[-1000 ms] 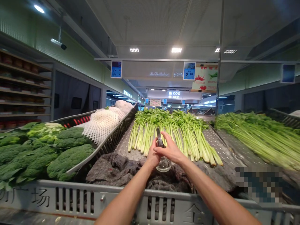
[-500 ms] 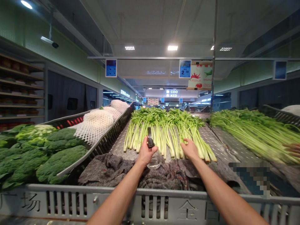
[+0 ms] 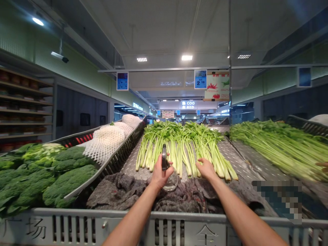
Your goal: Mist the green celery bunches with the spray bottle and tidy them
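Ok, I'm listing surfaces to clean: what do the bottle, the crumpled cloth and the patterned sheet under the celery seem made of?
Bottle: clear, glossy plastic or glass; see-through with highlights. Crumpled cloth: matt, felt-like fabric, judging by its fuzzy, mottled folds. Patterned sheet: perhaps metal, with a dull sheen on raised marks, though plastic could look alike.

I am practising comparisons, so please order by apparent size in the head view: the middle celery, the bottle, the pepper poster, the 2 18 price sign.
1. Middle celery
2. Bottle and pepper poster: unsure; bottle taller, poster wider, left hand hiding part of the bottle.
3. Price sign
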The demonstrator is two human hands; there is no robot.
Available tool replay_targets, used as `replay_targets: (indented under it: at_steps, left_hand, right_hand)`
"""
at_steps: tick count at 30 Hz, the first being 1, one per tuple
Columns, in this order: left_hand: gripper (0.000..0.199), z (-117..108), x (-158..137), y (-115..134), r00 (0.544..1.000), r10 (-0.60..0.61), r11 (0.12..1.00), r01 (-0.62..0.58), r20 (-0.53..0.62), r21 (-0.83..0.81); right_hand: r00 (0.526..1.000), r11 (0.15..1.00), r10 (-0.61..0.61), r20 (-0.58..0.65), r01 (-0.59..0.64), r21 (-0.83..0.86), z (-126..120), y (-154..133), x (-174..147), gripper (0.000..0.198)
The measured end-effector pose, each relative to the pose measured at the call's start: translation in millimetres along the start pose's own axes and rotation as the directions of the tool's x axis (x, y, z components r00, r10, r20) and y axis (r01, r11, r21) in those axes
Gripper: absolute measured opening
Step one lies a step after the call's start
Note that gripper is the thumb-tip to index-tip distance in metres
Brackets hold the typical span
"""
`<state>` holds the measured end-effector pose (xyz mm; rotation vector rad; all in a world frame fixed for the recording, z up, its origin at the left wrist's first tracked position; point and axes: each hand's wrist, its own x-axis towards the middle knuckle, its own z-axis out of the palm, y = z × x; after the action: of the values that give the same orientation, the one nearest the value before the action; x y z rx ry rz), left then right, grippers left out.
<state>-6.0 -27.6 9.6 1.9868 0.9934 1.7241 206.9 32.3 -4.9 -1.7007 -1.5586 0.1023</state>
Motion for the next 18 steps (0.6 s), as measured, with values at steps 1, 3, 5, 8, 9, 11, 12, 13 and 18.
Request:
replay_targets:
  at_steps: [1,3,5,8,9,11,12,13,18]
  left_hand:
    - [0.045,-0.1,0.2,-1.5,1.0,0.007,1.0,-0.007,0.002,0.002]
    - [0.045,-0.8,0.5,-2.7,1.0,-0.005,1.0,0.005,-0.006,0.001]
    - [0.04,-1.9,0.6,-1.4,0.999,-0.029,1.0,0.028,-0.028,-0.006]
    - [0.03,-2.7,0.6,1.7,0.996,-0.056,0.998,0.055,-0.068,-0.005]
    - [0.028,-2.7,0.6,2.2,0.996,-0.059,0.998,0.059,-0.074,0.002]
    - [0.027,-2.1,0.5,1.9,0.996,-0.055,0.998,0.057,-0.071,0.021]
    - [0.028,-1.8,0.4,1.2,0.997,-0.05,0.998,0.052,-0.066,0.031]
    - [0.031,-1.5,0.2,0.4,0.997,-0.044,0.998,0.047,-0.06,0.042]
    - [0.043,-0.9,-0.7,-1.6,0.999,-0.035,0.994,0.039,-0.038,0.101]
  right_hand:
    - [1.0,1.0,0.002,0.003,-0.002,-0.005,0.3,0.4,0.2,0.04]
    - [1.0,1.0,0.003,0.007,-0.002,-0.012,0.8,0.9,0.6,0.039]
    - [1.0,1.0,0.0,0.007,0.0,-0.016,1.0,1.0,0.7,0.039]
    - [1.0,1.0,-0.005,0.002,0.005,-0.026,1.2,1.5,0.7,0.039]
    - [1.0,0.999,-0.008,-0.001,0.008,-0.031,1.5,1.9,0.9,0.038]
    - [1.0,0.999,-0.014,-0.011,0.014,-0.041,2.3,3.2,1.6,0.037]
    - [1.0,0.999,-0.018,-0.014,0.017,-0.044,2.9,3.9,2.1,0.037]
    - [1.0,0.999,-0.021,-0.017,0.02,-0.046,3.5,4.7,2.6,0.036]
    - [1.0,0.999,-0.015,-0.012,0.015,-0.04,3.3,5.9,3.2,0.037]
